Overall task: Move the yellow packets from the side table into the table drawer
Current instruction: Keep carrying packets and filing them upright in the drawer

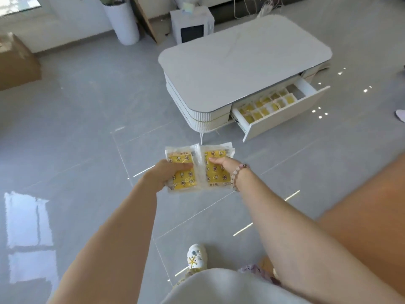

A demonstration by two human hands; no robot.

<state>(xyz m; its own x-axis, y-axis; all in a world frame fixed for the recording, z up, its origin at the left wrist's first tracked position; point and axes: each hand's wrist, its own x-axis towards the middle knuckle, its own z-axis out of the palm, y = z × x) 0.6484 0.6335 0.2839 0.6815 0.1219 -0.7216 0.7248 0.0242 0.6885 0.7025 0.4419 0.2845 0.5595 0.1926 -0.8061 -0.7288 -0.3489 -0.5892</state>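
Over grey glossy floor tiles (pixel 87 119), the left hand (pixel 163 174) and right hand (pixel 221 164) each grip clear-wrapped yellow patterned packets (pixel 215 170); beyond them, the white oval table's open drawer (pixel 282 119).

Glossy grey floor tiles (pixel 87 110) mirror window light; a tall white planter (pixel 123 23) and a cardboard box (pixel 17 60) stand along the wall.

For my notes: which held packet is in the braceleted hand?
The right packet, in the right hand with the bead bracelet; the left hand, bare-wristed, grips the left packet.
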